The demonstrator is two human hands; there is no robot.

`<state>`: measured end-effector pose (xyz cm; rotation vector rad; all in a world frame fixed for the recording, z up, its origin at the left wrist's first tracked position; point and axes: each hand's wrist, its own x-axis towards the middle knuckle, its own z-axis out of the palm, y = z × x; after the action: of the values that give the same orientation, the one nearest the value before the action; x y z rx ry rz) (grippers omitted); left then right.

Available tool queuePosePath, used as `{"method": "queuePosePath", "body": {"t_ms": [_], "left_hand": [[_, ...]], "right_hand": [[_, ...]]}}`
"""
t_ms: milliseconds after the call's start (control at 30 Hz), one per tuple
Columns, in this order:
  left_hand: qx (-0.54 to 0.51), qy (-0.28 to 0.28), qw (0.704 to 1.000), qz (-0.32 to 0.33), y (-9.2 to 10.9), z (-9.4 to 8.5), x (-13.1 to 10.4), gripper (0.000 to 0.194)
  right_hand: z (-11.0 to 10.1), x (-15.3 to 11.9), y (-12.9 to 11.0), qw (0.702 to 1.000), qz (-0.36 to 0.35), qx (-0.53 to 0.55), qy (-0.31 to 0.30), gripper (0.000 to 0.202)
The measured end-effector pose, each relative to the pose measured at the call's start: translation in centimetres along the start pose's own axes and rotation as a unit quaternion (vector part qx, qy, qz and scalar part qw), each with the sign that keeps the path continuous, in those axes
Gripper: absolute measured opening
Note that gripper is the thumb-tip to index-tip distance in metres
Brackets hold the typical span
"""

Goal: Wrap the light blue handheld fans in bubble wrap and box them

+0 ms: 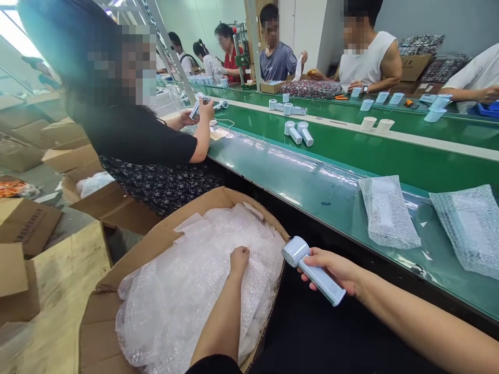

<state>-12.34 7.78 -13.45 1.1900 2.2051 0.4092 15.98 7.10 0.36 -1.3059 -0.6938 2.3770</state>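
A light blue handheld device (322,280) with a round head is held in my right hand (331,267), beside the table edge. My left hand (239,259) is over the pile of clear bubble bags (175,291) in a large cardboard box (91,324); its fingers are curled together at the bags, and what they pinch is too small to make out. On the green table to the right lie two bubble-wrapped packages, one nearer (390,210) and one at the right edge (468,228).
The green conveyor (335,150) carries blue devices (298,133) and two white cups (376,124). A person in black (144,135) sits at the left, handling a device. More people sit across the line. Open cartons (113,200) stand at the left.
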Motion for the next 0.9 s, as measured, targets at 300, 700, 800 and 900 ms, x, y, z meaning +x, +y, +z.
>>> {"method": "queuePosePath", "body": {"t_ms": [300,700,800,900], "left_hand": [[-0.162,-0.021,0.975,0.153,7.5,-6.4,-5.1,0.023],[-0.161,0.102,0.86,0.474,11.5,-8.2,-12.8,0.018],[-0.028,0.198,0.779,0.594,11.5,-6.9,-14.2,0.028],[0.036,0.278,0.767,0.576,10.7,-5.5,-13.7,0.032]], "right_hand": [[3.4,2.1,-2.6,0.976,-0.035,-0.044,-0.209,0.067],[1.9,-0.8,-2.1,0.986,-0.097,-0.112,-0.073,0.045],[1.5,-1.8,-1.4,0.987,-0.138,-0.069,-0.045,0.045],[1.1,-2.5,-0.6,0.986,-0.16,-0.045,-0.026,0.044]]}}
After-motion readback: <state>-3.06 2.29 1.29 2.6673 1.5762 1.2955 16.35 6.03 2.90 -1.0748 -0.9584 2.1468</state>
